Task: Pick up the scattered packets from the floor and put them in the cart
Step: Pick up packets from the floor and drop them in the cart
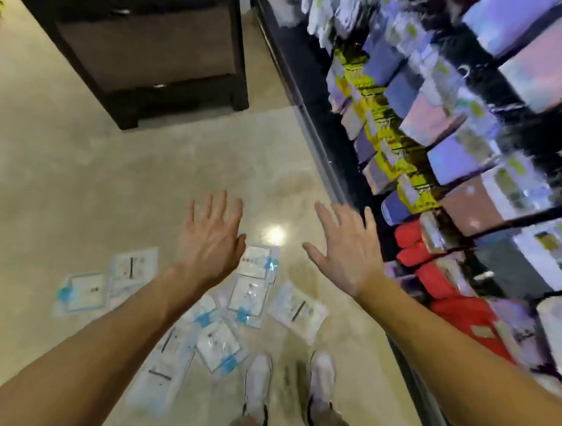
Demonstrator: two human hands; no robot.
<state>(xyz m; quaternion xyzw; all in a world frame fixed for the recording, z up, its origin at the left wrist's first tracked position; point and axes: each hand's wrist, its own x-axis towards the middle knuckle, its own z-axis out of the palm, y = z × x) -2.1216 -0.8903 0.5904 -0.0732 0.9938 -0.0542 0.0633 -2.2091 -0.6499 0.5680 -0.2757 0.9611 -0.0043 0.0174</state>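
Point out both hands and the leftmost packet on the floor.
left hand (pixel 211 239): head view, back of hand.
right hand (pixel 350 254): head view, back of hand.
leftmost packet (pixel 83 292): head view, white centre.

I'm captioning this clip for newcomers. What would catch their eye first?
The left hand and right hand reach forward at centre, open and empty, above the floor. Under them white-and-blue packets lie scattered, just ahead of the white shoes. Blurred shelves of colourful goods fill the right side.
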